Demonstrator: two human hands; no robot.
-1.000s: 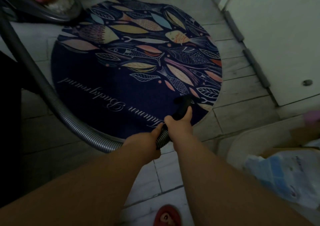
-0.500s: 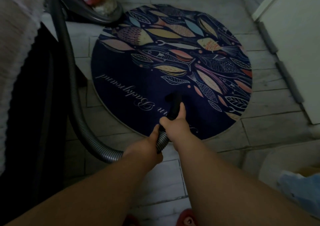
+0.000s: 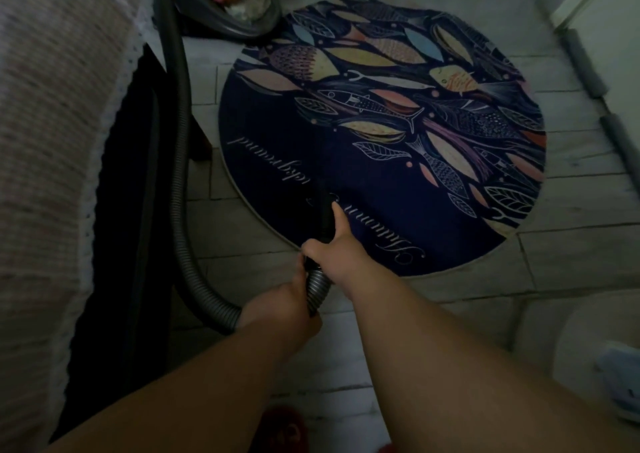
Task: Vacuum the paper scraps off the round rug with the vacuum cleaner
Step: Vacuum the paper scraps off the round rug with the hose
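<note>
A round dark-blue rug (image 3: 284, 161) with fish, leaves and white script lies on the pale tiled floor. My right hand (image 3: 332, 255) grips the black nozzle (image 3: 323, 210) of the vacuum hose, one finger stretched along it; the nozzle's tip rests on the rug's near left part. My left hand (image 3: 280, 307) grips the grey ribbed hose (image 3: 180, 175) just behind it. The hose curves left and runs up to the vacuum cleaner body (image 3: 228, 5) at the rug's far left edge. I see no paper scraps on the rug.
A cloth-covered piece of furniture (image 3: 52, 140) fills the left side, with dark shadow beneath. A white door with grey foam strips (image 3: 585, 64) stands at the right. A pale round object (image 3: 588, 348) sits lower right. Red slippers (image 3: 287, 428) are at the bottom edge.
The nozzle has swept leftward across the rug's near edge, from its right side to the left part of the script. My view has turned left, bringing the covered furniture into sight.
</note>
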